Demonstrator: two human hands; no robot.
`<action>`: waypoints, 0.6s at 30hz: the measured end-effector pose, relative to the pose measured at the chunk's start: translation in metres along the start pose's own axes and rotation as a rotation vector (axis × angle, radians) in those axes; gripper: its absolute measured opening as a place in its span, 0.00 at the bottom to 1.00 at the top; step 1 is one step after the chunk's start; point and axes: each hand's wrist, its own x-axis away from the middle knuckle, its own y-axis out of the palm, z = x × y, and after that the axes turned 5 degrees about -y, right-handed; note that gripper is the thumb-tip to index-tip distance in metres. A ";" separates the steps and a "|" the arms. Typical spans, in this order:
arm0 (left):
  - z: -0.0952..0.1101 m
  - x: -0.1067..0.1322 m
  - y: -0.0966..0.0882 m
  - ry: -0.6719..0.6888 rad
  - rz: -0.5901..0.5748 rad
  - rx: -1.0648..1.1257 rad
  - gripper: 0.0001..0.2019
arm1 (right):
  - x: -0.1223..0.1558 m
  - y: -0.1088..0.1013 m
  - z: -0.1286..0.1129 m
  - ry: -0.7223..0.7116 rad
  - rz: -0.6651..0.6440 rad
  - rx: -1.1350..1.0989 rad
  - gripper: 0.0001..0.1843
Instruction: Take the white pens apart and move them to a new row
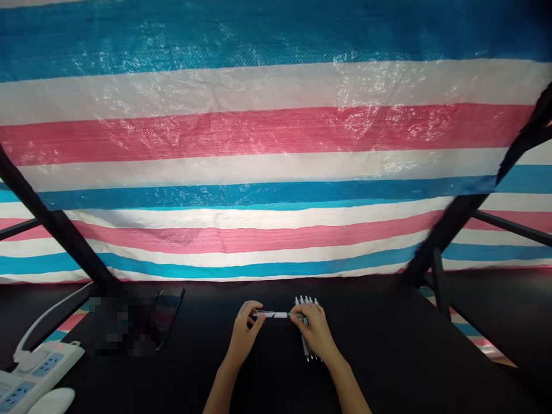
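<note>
Tarp [276, 132] w/ blue, white, pink stripes; black desk [388, 345]; white pen [276, 314]

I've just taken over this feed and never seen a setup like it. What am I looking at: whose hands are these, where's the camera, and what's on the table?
There's no machine here. This picture comes from a camera worn on a person's head, looking forward and down, so the two bare hands are that person's own. The left hand and right hand hold a slim white-and-dark pen level between them. The right hand also lies over a bunch of similar pens on the black table. Further left are a power strip and a blurred patch that hides whatever is there. Behind it all hangs a striped blue, white and pink tarpaulin.
</note>
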 end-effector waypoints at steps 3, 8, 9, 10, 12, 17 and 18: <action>0.000 0.000 0.001 0.016 -0.052 -0.032 0.10 | 0.000 0.000 0.003 0.000 0.025 0.010 0.12; 0.001 0.000 0.001 -0.005 -0.056 -0.053 0.15 | 0.001 0.003 0.004 -0.010 0.034 0.020 0.14; 0.001 0.000 0.001 -0.010 -0.053 -0.058 0.17 | 0.001 0.003 0.004 -0.008 0.030 0.009 0.15; 0.001 0.000 0.001 -0.012 -0.051 -0.065 0.19 | 0.001 0.004 0.004 -0.006 0.026 -0.003 0.15; 0.001 0.000 0.000 -0.011 -0.049 -0.072 0.22 | 0.001 0.004 0.005 0.000 0.021 -0.023 0.15; 0.002 0.000 0.001 0.000 -0.051 -0.085 0.13 | 0.001 0.003 0.007 0.011 0.050 -0.022 0.12; 0.002 0.001 0.001 0.005 -0.052 -0.090 0.12 | 0.001 0.002 0.007 0.013 0.056 -0.017 0.12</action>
